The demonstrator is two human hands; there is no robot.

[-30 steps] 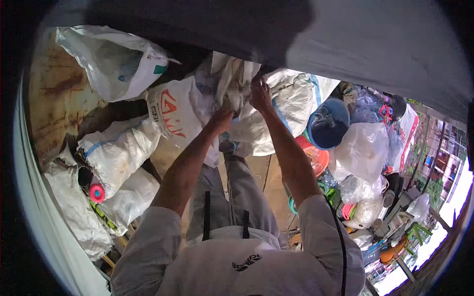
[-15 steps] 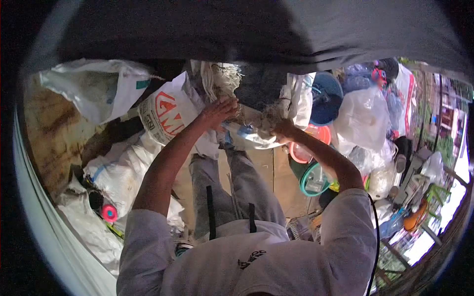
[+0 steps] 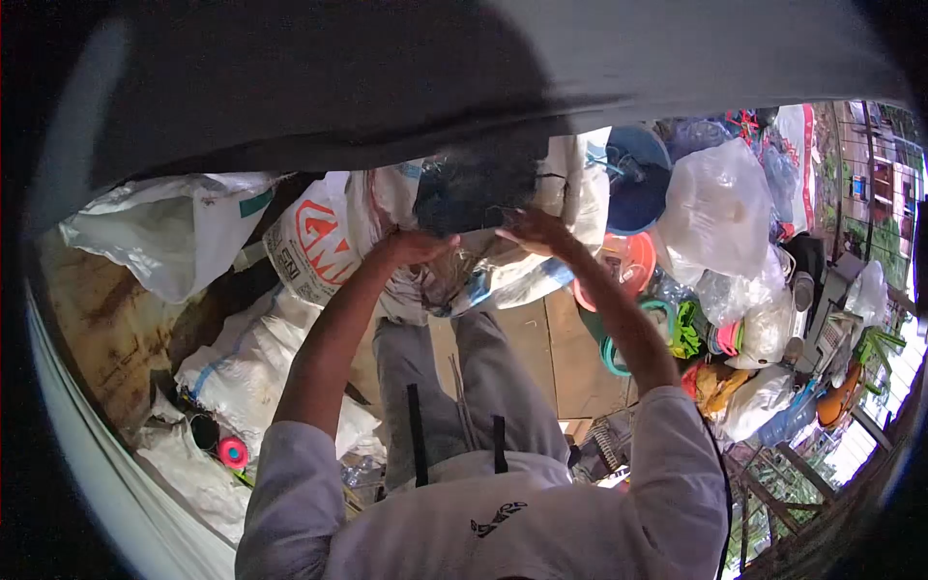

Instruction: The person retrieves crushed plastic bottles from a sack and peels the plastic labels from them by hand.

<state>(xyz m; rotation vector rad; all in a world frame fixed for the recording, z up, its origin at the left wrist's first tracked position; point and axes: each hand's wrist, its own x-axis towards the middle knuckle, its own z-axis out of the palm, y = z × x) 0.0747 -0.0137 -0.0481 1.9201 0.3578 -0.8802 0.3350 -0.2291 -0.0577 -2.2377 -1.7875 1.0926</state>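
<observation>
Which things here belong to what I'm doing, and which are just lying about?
In use:
open white woven sack, left hand and right hand at its opening

Lying about:
round blue plastic bucket
round red plastic tub
translucent white plastic bag
white sack with red lettering

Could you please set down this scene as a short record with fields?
Left hand: at the near rim of the open white woven sack; grip unclear
Left hand position: left side of the sack's dark opening
Right hand: at the same rim, farther right; grip unclear
Hands: apart
Left of sack: white bag with red lettering
Right of sack: round blue plastic bucket, round orange-red plastic container, cloudy plastic bag
Underfoot: flat brown panels
Sack contents: too dark to tell
</observation>
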